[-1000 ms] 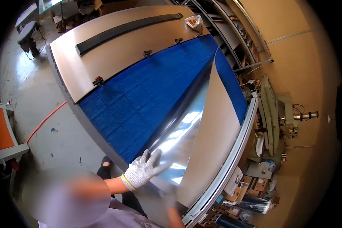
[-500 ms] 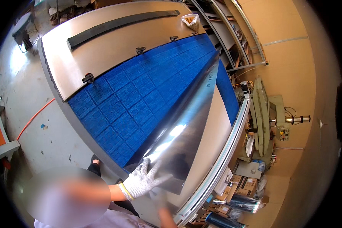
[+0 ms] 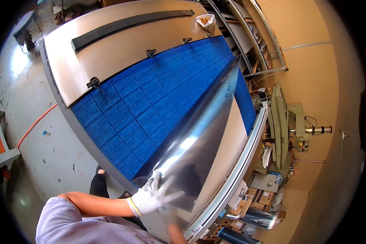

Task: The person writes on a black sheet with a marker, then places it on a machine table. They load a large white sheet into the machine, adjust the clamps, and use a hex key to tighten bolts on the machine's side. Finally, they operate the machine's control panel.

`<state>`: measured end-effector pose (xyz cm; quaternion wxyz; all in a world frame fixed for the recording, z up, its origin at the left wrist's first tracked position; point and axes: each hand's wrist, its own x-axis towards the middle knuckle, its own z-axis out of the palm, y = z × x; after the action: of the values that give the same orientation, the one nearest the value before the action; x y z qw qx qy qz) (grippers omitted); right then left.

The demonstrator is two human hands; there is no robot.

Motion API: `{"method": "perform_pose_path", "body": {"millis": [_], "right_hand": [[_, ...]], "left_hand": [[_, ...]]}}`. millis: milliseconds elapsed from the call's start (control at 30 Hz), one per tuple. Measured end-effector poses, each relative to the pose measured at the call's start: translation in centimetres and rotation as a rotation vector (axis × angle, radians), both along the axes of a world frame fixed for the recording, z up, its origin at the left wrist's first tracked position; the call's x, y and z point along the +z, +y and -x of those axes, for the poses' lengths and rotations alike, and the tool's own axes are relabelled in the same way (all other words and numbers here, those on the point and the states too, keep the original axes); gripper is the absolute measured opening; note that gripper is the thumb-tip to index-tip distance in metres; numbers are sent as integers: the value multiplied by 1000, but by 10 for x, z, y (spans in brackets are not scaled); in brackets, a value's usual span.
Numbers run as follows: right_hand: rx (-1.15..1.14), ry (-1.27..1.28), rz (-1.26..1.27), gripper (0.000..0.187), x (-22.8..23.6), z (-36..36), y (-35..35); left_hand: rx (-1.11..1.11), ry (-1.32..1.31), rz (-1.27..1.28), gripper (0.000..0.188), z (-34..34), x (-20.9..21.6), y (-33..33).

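Observation:
A shiny dark sheet (image 3: 199, 162) with handwritten marks lies slantwise over a blue relief-patterned sheet (image 3: 142, 103), its left edge curling up in a long roll. My left hand (image 3: 153, 196), in a white knit glove with a yellow cuff edge, rests on the near end of the shiny sheet, fingers spread. Close beside it, at the sheet's near edge, is my right hand (image 3: 167, 213), also in a pale glove. Motion smears its fingers, so its grip cannot be made out. Black clips (image 3: 151, 53) line the far edge of the blue sheet.
A long dark bar (image 3: 130, 27) and an open plastic bag (image 3: 206, 23) lie on the tan board (image 3: 75, 71) beyond. A metal rail (image 3: 236, 179) runs along the table's right side. Right of it stand a green machine (image 3: 280, 126) and boxes (image 3: 266, 198). An orange hose (image 3: 35, 124) crosses the floor.
The shiny sheet has shifted slightly, its far tip a little to the right and its near corner a little nearer. My left hand stays spread on it; my right remains blurred.

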<state>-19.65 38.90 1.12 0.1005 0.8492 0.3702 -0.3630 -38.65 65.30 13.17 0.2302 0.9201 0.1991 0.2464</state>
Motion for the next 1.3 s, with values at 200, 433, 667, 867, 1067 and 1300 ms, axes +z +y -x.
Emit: {"method": "perform_pose_path", "body": {"millis": [200,433,667,867,1067,1300], "right_hand": [[190,-70,-243,52,-4,2,-1],[118,-54,-148,50,26,8,32],[82,-39,-120,48,33,12,40],[-7,45,6,46,44,19,49],[111,-156,-152,45,27,29,26],[110,-396,-342,65,19,33,9]], "left_hand": [[-6,17,19,64,-1,0,-2],[-33,32,23,64,-3,2,-2],[-10,19,7,64,-7,1,-5],[-30,39,49,66,-5,7,-4],[15,11,-13,64,-6,11,-1],[567,-337,607,37,55,-61,29]]}}
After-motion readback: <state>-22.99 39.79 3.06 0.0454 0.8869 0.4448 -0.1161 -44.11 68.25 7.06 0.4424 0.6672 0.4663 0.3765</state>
